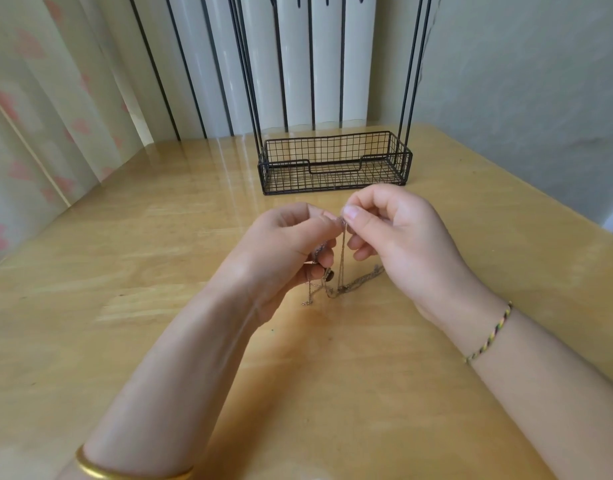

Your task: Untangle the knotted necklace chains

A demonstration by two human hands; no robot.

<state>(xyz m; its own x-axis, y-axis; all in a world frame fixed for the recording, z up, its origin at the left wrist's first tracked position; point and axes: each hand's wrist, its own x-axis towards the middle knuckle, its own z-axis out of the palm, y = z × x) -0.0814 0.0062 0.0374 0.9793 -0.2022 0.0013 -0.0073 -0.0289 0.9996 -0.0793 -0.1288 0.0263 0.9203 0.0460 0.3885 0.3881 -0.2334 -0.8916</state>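
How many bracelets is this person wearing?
2: a gold bangle on the left arm at the bottom edge, and a braided cord bracelet on the right wrist. More could sit out of frame.

Glossy light wood counter point(125, 271) with a black wire basket point(332, 152) sitting near the far edge, nothing in it as far as I can see. Thin black rods point(247, 64) go up from its ends, out of frame. Behind it are white vertical panels point(294, 64), a cream curtain point(38, 98) with pink hearts on the left, and a plain pale wall point(523, 98) on the right.
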